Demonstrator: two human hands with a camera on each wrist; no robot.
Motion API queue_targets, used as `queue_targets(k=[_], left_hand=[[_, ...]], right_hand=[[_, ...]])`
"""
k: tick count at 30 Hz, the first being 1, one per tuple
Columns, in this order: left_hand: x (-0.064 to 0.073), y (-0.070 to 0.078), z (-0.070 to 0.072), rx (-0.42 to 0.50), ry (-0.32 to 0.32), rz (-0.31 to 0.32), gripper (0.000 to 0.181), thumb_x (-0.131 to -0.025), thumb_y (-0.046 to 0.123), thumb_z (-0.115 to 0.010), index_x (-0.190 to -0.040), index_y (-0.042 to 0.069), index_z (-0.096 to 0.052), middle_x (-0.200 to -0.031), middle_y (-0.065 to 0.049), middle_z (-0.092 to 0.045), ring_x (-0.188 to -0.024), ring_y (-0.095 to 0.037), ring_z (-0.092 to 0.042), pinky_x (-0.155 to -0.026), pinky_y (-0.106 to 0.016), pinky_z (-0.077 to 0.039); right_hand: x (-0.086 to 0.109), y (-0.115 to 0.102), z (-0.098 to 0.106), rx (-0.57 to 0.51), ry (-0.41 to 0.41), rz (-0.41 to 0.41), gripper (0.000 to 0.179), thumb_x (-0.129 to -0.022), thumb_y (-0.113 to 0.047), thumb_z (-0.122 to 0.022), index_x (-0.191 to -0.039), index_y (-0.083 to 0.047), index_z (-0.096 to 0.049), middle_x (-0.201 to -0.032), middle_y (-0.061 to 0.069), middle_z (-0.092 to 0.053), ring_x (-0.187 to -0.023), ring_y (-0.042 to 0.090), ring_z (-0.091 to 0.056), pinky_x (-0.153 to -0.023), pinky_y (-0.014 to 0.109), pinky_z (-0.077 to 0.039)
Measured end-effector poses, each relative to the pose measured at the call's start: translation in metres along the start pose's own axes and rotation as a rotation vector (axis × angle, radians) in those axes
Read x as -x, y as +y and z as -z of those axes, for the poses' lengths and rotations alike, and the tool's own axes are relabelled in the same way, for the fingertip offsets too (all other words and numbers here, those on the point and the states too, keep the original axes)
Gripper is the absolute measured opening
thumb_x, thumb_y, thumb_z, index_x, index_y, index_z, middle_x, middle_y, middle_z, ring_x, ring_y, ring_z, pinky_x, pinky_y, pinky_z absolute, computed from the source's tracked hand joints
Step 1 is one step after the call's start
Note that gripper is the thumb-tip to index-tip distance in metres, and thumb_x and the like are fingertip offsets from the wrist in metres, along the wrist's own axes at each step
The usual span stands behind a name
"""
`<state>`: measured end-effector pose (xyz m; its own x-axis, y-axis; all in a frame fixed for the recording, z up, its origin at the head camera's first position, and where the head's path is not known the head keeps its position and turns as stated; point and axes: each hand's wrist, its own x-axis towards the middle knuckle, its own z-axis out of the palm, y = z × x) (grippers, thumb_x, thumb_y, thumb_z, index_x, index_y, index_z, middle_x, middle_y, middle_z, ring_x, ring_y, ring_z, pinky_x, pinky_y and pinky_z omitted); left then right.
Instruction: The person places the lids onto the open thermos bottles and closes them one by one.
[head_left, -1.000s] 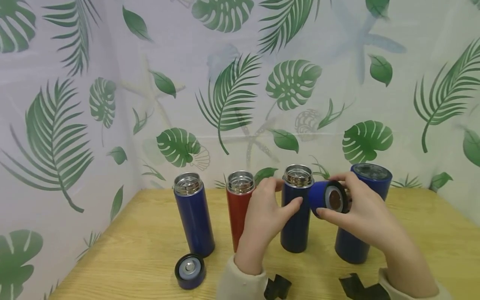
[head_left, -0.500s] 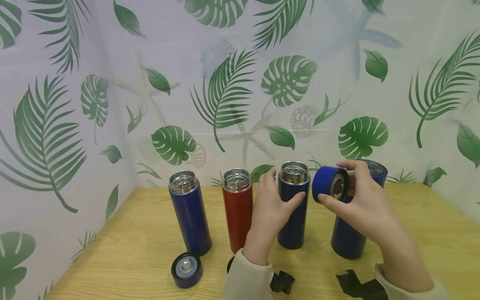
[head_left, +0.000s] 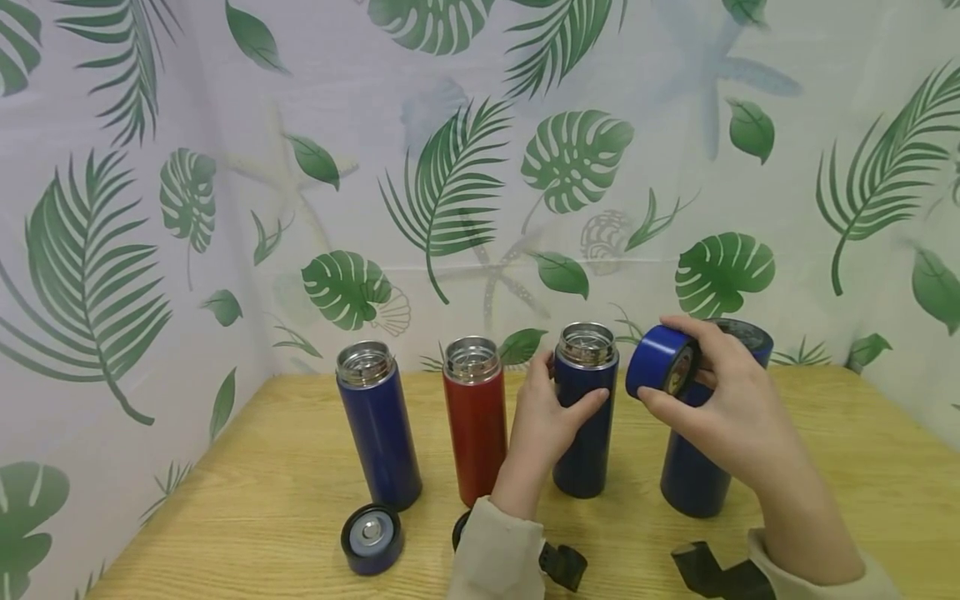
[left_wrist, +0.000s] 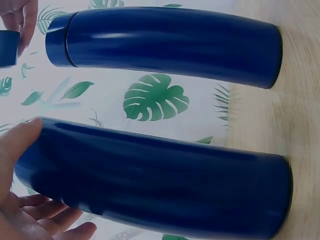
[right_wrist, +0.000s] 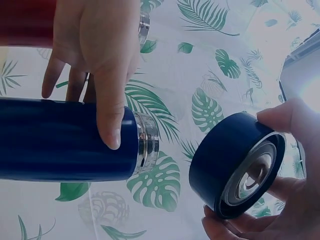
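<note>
My left hand grips an uncapped dark blue thermos bottle near its top, thumb in front and fingers behind. The bottle stands upright on the table, its bare steel neck plain in the right wrist view. To the right of that neck, my right hand holds a blue bottle lid between thumb and fingers. Lid and neck are apart. The lid is tilted, and its round underside shows in the right wrist view. In the left wrist view, the thumb and fingers lie around the bottle's upper end.
An uncapped blue bottle and an uncapped red bottle stand to the left. Behind my right hand is a capped blue bottle. One lid lies underside up in front; another dark round edge is mostly hidden by my left sleeve.
The lid has moved up and slightly away from the bottle's neck, and its underside has turned more out of sight. My left fingers have closed behind the bottle. The head view has shifted slightly.
</note>
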<state>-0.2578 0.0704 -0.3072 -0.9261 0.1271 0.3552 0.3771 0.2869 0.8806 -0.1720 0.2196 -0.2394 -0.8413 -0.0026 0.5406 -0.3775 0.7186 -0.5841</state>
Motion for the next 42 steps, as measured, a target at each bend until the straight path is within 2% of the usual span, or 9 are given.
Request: queue_targets(k=[5, 12, 18, 26, 31, 37, 42], left_hand=[[-0.001, -0.003, -0.001, -0.014, -0.005, 0.027, 0.065, -0.074, 0.024, -0.072, -0.127, 0.007, -0.037, -0.123, -0.009, -0.048, -0.112, -0.022, -0.047, -0.089, -0.040, -0.039], [-0.002, -0.005, -0.002, -0.033, -0.010, 0.051, 0.063, -0.074, 0.026, -0.072, -0.125, 0.009, -0.040, -0.121, -0.008, -0.051, -0.109, -0.023, -0.050, -0.086, -0.041, -0.041], [-0.001, -0.003, 0.001, -0.072, -0.025, 0.055, 0.063, -0.073, 0.028, -0.073, -0.124, 0.009, -0.042, -0.120, -0.007, -0.052, -0.107, -0.022, -0.052, -0.085, -0.039, -0.043], [0.000, 0.000, 0.008, -0.109, -0.054, 0.067, 0.065, -0.069, 0.032, -0.075, -0.123, 0.011, -0.044, -0.119, -0.005, -0.054, -0.106, -0.020, -0.052, -0.081, -0.036, -0.045], [0.001, 0.003, 0.014, -0.129, -0.095, 0.056, 0.072, -0.067, 0.033, -0.076, -0.125, 0.010, -0.042, -0.120, -0.006, -0.053, -0.106, -0.021, -0.053, -0.079, -0.033, -0.047], [0.005, 0.010, 0.026, -0.220, -0.164, 0.027, 0.081, -0.064, 0.038, -0.078, -0.128, 0.009, -0.040, -0.118, -0.006, -0.054, -0.101, -0.023, -0.055, -0.076, -0.032, -0.048], [0.007, 0.016, 0.034, -0.263, -0.236, 0.007, 0.068, -0.061, 0.039, -0.080, -0.116, 0.015, -0.048, -0.107, 0.000, -0.058, -0.093, -0.017, -0.058, -0.073, -0.030, -0.048]], right_hand=[[0.001, -0.002, -0.001, -0.003, 0.017, -0.018, 0.071, -0.074, -0.019, -0.071, -0.132, -0.006, -0.033, -0.115, 0.027, -0.042, -0.094, 0.046, -0.050, -0.075, 0.057, -0.041], [0.002, -0.004, -0.001, -0.007, 0.015, -0.067, 0.071, -0.076, -0.023, -0.069, -0.132, -0.008, -0.028, -0.110, 0.028, -0.047, -0.095, 0.046, -0.050, -0.075, 0.059, -0.039], [0.003, -0.002, -0.001, -0.045, 0.029, -0.056, 0.074, -0.078, -0.020, -0.067, -0.136, -0.011, -0.022, -0.117, 0.029, -0.043, -0.097, 0.044, -0.049, -0.074, 0.059, -0.039], [0.004, -0.002, -0.002, -0.078, 0.079, -0.036, 0.069, -0.077, -0.017, -0.067, -0.134, -0.010, -0.029, -0.121, 0.029, -0.040, -0.097, 0.047, -0.049, -0.073, 0.060, -0.039], [0.005, -0.003, -0.001, -0.116, 0.097, -0.047, 0.068, -0.078, -0.016, -0.066, -0.131, -0.006, -0.025, -0.117, 0.028, -0.042, -0.098, 0.046, -0.048, -0.074, 0.060, -0.039], [0.004, -0.003, -0.002, -0.111, 0.119, -0.069, 0.069, -0.078, -0.016, -0.067, -0.128, -0.003, -0.021, -0.112, 0.026, -0.043, -0.089, 0.040, -0.052, -0.064, 0.049, -0.044], [0.004, -0.004, -0.002, -0.124, 0.126, -0.076, 0.070, -0.077, -0.018, -0.068, -0.126, -0.003, -0.021, -0.112, 0.025, -0.044, -0.090, 0.037, -0.050, -0.068, 0.049, -0.041]])
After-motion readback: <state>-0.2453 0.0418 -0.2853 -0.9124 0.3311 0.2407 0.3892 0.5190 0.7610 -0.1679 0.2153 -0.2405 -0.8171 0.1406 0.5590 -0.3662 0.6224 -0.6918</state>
